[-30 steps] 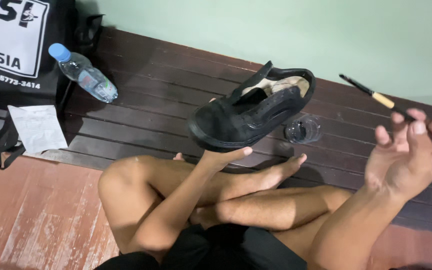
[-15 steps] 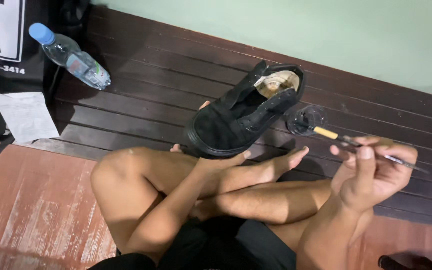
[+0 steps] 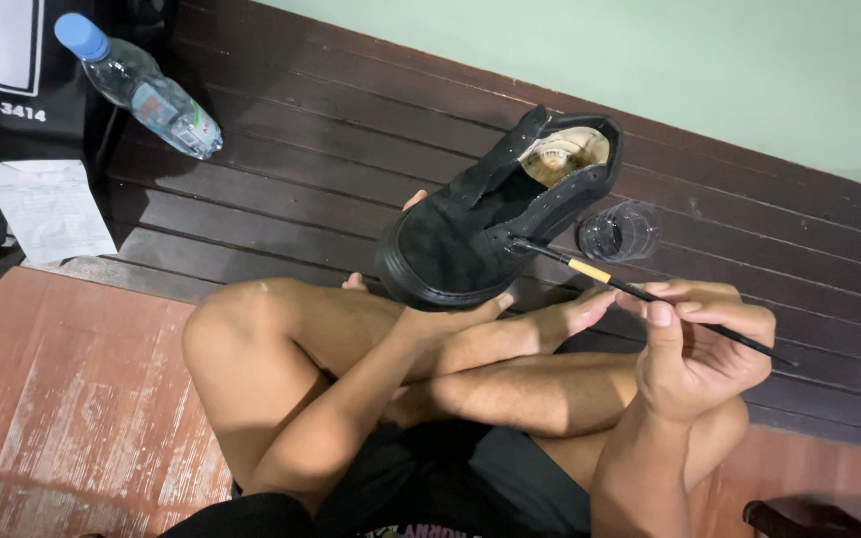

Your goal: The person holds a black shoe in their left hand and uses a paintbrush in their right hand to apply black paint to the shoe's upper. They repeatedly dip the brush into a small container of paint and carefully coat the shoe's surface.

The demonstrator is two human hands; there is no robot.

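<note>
Brush [image 3: 640, 292] tip now touching shoe [image 3: 495, 219]; glass [image 3: 618, 231] beside.

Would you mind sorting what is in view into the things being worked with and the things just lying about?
In use:
left hand holding the black shoe from below
right hand holding the thin brush, tip at the shoe's side
small clear glass beside the shoe

Lying about:
plastic water bottle
sheet of paper
black bag
</note>
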